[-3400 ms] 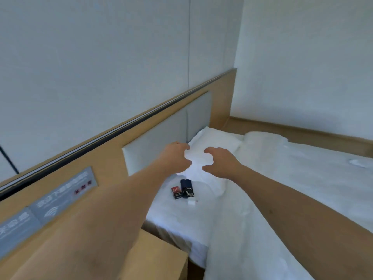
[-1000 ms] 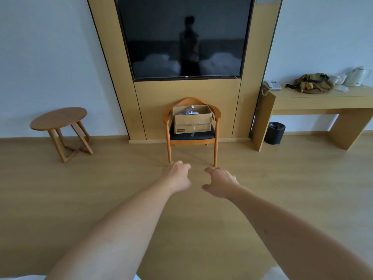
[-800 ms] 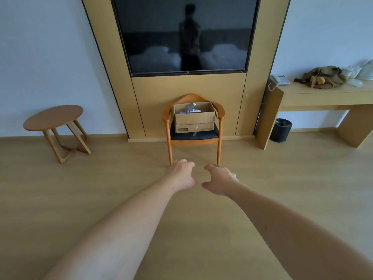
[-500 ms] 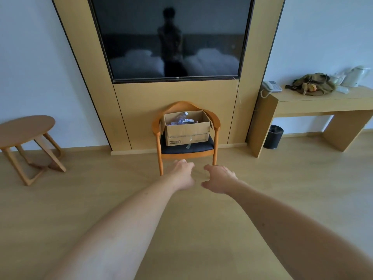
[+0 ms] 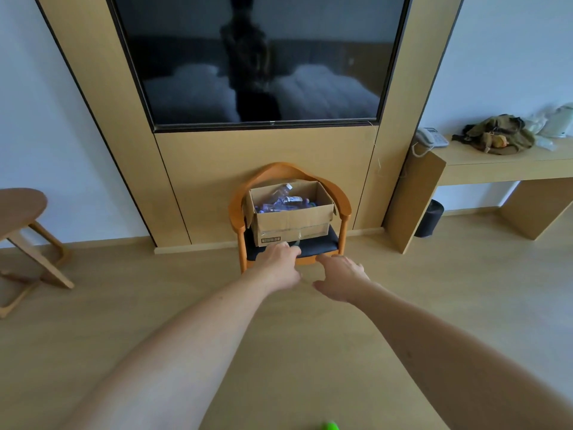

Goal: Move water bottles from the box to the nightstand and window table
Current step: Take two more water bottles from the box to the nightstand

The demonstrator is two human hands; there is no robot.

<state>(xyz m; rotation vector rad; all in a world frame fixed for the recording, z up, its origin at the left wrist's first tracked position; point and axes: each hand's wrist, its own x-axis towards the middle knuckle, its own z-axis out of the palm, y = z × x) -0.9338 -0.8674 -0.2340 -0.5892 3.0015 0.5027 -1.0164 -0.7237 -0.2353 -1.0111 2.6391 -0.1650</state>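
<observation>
Water bottles [image 5: 280,200] | clear, purple labels | jumbled in box [image 5: 291,223]

An open cardboard box [image 5: 290,220] of plastic water bottles [image 5: 283,201] sits on the dark seat of a wooden armchair [image 5: 341,209], under a wall-mounted television [image 5: 260,57]. Both arms reach toward it: the left hand [image 5: 280,266] loosely curled, the right hand [image 5: 339,279] with fingers extended, both empty.
</observation>
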